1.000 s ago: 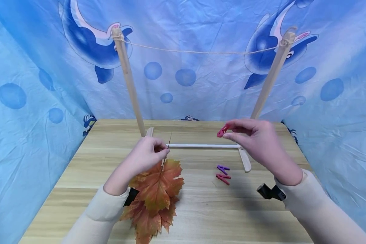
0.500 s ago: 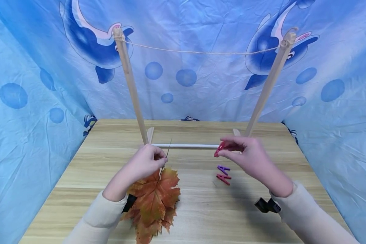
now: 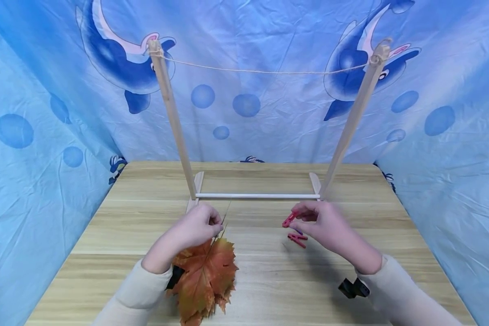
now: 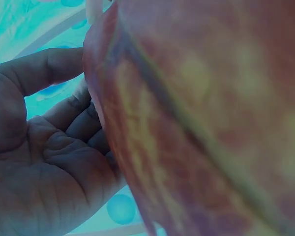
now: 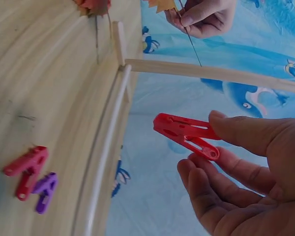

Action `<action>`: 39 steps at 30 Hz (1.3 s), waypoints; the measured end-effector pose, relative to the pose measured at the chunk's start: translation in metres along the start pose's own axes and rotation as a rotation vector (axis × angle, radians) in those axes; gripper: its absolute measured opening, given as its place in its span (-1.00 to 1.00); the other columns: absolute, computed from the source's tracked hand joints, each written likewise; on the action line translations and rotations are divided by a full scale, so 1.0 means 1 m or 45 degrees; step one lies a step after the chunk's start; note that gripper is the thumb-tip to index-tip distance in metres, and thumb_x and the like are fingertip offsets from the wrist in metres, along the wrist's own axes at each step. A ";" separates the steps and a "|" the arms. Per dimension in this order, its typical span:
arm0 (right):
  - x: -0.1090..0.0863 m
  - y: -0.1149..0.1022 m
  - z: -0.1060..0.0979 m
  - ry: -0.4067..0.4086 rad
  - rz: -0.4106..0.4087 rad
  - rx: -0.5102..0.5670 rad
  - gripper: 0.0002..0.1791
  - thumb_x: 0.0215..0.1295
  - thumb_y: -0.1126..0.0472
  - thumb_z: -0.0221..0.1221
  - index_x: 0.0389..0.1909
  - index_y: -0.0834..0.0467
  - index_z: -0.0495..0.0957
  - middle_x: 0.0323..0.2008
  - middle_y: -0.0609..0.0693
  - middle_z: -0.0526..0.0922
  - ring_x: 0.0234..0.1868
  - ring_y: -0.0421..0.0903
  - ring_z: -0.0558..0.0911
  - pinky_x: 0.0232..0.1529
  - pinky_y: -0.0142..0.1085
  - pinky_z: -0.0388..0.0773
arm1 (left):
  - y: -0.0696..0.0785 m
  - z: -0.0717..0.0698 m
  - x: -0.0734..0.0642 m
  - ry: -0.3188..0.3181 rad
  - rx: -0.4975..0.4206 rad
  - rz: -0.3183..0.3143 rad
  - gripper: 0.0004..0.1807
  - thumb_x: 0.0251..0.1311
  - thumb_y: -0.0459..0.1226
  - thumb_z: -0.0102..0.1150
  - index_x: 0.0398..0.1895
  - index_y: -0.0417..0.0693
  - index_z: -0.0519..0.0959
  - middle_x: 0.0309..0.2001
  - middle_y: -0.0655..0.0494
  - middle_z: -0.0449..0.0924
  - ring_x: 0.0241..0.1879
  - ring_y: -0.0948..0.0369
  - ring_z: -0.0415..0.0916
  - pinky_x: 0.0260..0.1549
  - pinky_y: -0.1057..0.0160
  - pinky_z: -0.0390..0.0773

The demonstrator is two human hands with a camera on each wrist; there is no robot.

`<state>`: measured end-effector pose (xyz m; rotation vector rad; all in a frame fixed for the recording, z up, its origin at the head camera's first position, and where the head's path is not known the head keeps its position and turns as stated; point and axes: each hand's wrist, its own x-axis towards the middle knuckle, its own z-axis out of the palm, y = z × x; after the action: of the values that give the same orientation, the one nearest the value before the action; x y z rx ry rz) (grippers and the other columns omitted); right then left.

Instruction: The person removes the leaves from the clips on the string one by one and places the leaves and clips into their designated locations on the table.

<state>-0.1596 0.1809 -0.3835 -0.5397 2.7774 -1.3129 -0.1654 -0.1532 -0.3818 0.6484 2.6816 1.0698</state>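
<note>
My left hand [image 3: 201, 226] pinches the thin stem of an orange-red artificial maple leaf [image 3: 205, 276], which hangs down below the fingers. Its blade [image 4: 201, 98] fills most of the left wrist view. More leaves [image 5: 93, 6] lie on the table beneath it, largely covered in the head view. Between thumb and fingers, my right hand [image 3: 319, 224] holds a red clothespin [image 5: 187, 132] by its handle ends, jaw end pointing away from the palm. Below it on the table lie a second red clothespin [image 3: 297, 240] and a purple clothespin [image 5: 45, 191], the latter mostly hidden behind the hand from above.
Behind the hands stands a wooden frame with a left post [image 3: 173, 117], a right post [image 3: 352, 122] and a white crossbar [image 3: 256, 196] low down. A thin string [image 3: 265, 71] spans the post tops. Blue dolphin-print cloth [image 3: 248, 136] surrounds the wooden table [image 3: 261, 280].
Both hands have come down and nearer to me. The right hand, with its red clothespin, has sunk from beside the right post to just over the loose clothespins; the held leaf has dropped lower.
</note>
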 end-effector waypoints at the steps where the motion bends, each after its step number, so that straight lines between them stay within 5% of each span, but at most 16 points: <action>1: -0.001 0.003 0.002 -0.008 0.003 0.016 -0.75 0.16 0.26 0.49 -0.15 0.20 0.72 -0.29 -0.07 0.73 -0.25 -0.14 0.70 -0.20 -0.23 0.64 | -0.001 0.001 0.000 -0.009 -0.003 0.006 -0.73 0.24 -0.50 0.17 -0.62 -0.11 0.58 -0.64 0.24 0.41 -0.62 0.30 0.30 -0.51 0.24 0.41; 13: -0.009 0.031 0.019 -0.118 0.039 0.050 -0.73 0.25 0.29 0.43 -0.07 0.30 0.72 -0.34 -0.10 0.74 -0.29 -0.17 0.70 -0.25 -0.29 0.63 | -0.014 0.019 0.003 -0.113 0.009 -0.016 -0.66 0.15 -0.51 0.15 -0.74 -0.06 0.50 -0.72 0.29 0.36 -0.69 0.33 0.22 -0.62 0.31 0.29; 23: -0.010 0.046 0.028 -0.141 0.112 0.018 -0.77 0.15 0.34 0.48 -0.18 0.29 0.72 -0.32 -0.02 0.72 -0.33 -0.16 0.69 -0.29 -0.32 0.64 | -0.021 0.028 0.010 -0.110 0.104 -0.036 -0.61 -0.01 -0.53 0.12 -0.83 0.03 0.32 -0.77 0.36 0.12 -0.70 0.33 0.15 -0.64 0.33 0.20; 39: -0.016 0.059 0.032 -0.223 0.154 -0.055 -0.82 0.04 0.39 0.49 -0.34 0.27 0.71 -0.48 -0.11 0.63 -0.46 -0.15 0.60 -0.41 -0.31 0.59 | -0.029 0.046 0.017 -0.140 0.087 -0.118 -0.73 -0.01 -0.55 0.15 -0.75 -0.10 0.53 -0.73 0.24 0.35 -0.67 0.27 0.28 -0.66 0.29 0.34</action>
<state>-0.1565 0.1965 -0.4510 -0.4560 2.6545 -1.1261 -0.1748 -0.1359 -0.4353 0.5706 2.6346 0.8965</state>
